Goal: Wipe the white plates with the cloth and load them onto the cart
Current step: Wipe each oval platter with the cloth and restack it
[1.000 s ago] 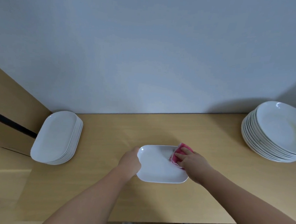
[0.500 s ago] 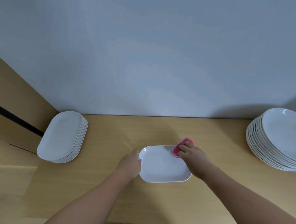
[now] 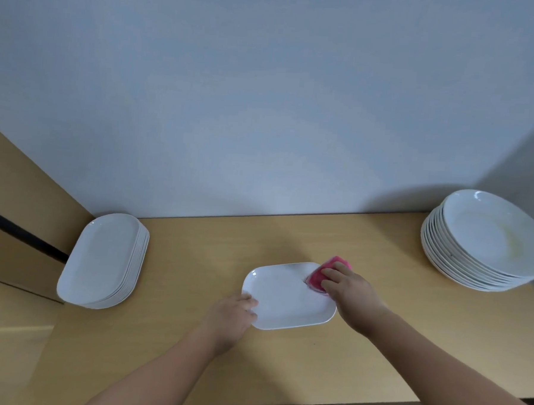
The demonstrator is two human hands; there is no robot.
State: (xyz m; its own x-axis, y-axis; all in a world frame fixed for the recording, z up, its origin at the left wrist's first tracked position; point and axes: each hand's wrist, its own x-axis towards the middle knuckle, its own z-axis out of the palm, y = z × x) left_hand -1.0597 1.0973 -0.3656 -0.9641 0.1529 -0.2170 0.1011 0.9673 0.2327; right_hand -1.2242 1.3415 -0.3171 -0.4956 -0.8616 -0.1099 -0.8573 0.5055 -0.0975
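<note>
Midway along a wooden table [image 3: 194,260], a person's left hand [image 3: 232,318] grips the near left edge of a rectangular white plate [image 3: 285,296] lying flat, while the right hand [image 3: 354,292] holds a pink cloth [image 3: 319,274] pressed onto the plate's far right corner. Well apart on either side sit a stack of oval plates [image 3: 101,261], left, and a stack of round plates [image 3: 486,241], right.

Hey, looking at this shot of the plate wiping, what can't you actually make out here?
1. The cart: nowhere in the head view.
2. The pink cloth: mostly covered by the right hand, so its fold is unclear.
3. The left hand: any fingers beneath the plate rim are hidden by the plate.
4. The round plate stack: right side cut off by the frame edge.
5. The oval plate stack: rims too tightly packed to count.
</note>
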